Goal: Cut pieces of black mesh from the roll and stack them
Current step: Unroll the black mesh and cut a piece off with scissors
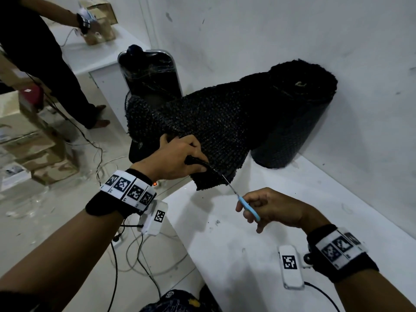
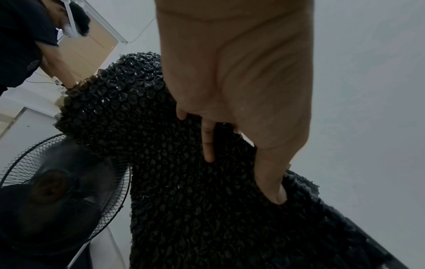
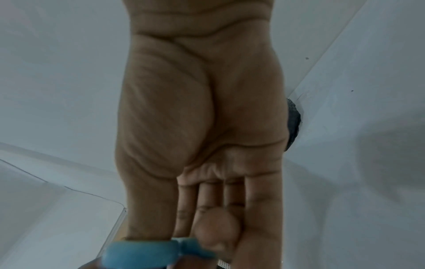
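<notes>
Nearest, at the lower right of the head view, the right hand (image 1: 270,209) has its thumb and fingers curled through the blue handles of a pair of scissors (image 1: 244,202), whose thin blades run up and left into the near edge of the black mesh (image 1: 216,122). In the right wrist view the blue handle (image 3: 147,252) sits blurred at the bottom edge, against the fingers (image 3: 207,196). Just above and left of the scissors, the left hand (image 1: 177,157) pinches the mesh edge, thumb on top and fingers curled beneath; the left wrist view shows the thumb (image 2: 271,182) pressed into the bumpy weave.

From that grip the loose sheet stretches up and right to the mesh roll (image 1: 297,113), which stands leaning into the corner where the white table (image 1: 281,188) meets the wall (image 1: 270,30). Behind the sheet, upper centre, a black wrapped chair back (image 1: 149,73) shows. Farther still, at upper left, another person (image 1: 45,59) stands by cardboard boxes (image 1: 101,23). Cables (image 1: 139,255) trail over the floor at lower centre.
</notes>
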Demonstrator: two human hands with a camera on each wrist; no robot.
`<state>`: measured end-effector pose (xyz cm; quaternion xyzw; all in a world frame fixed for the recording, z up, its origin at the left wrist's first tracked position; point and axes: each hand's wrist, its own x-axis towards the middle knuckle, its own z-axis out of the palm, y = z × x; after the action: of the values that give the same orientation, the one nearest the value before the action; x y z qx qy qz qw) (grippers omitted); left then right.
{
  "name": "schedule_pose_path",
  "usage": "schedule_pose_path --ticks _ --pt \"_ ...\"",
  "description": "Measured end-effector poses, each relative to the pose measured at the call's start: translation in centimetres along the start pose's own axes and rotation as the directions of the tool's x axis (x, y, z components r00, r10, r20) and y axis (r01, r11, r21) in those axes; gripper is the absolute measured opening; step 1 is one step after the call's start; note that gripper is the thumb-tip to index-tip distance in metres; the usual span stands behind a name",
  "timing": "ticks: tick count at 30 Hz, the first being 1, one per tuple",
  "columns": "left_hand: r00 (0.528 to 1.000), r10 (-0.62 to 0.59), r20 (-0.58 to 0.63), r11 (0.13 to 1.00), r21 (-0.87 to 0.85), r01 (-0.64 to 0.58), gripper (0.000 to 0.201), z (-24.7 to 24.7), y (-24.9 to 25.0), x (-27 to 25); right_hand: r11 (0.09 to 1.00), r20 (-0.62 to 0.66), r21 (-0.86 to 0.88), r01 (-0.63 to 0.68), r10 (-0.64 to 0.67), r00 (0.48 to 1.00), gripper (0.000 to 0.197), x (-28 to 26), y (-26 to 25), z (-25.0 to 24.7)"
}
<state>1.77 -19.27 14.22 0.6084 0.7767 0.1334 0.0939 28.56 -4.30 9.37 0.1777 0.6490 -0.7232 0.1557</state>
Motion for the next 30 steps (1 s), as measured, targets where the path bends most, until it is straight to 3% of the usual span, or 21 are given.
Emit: schedule_pose_path --ticks 4,11,16,22,26,30 --pt "1.000 0.016 -0.022 1.000 -0.006 -0.016 0.019 0.1 -0.1 0.1 1.000 -0.008 -0.004 -0.002 0.002 1.000 0.051 0.2 -0.5 0.0" --pt "1.000 0.009 -0.015 1.000 0.001 -0.009 0.018 -0.2 0.1 0.4 1.000 0.013 0.012 0.009 -0.009 1.000 0.047 0.6 -0.7 -0.2" --pt "0.999 0.034 -0.020 0.999 0.022 -0.034 0.017 -0.2 0.5 0.4 1.000 0.001 -0.029 0.007 -0.007 1.000 0.013 1.2 -1.4 -0.1" --pt "0.998 0.046 -0.035 0.998 0.036 -0.045 0.018 -0.6 0.6 0.5 0.996 0.001 -0.086 0.007 -0.007 1.000 0.005 1.3 -1.8 -0.3" --pt "0.997 0.064 -0.032 0.997 0.054 -0.062 0.019 -0.7 0.8 0.6 0.995 -0.003 -0.099 0.004 -0.004 1.000 0.007 1.3 -2.6 -0.4" --pt "0.997 0.064 -0.041 0.997 0.055 -0.061 0.020 -0.8 1.1 0.7 0.991 0.008 -0.130 0.023 -0.022 1.000 0.022 1.4 -2.9 -0.7"
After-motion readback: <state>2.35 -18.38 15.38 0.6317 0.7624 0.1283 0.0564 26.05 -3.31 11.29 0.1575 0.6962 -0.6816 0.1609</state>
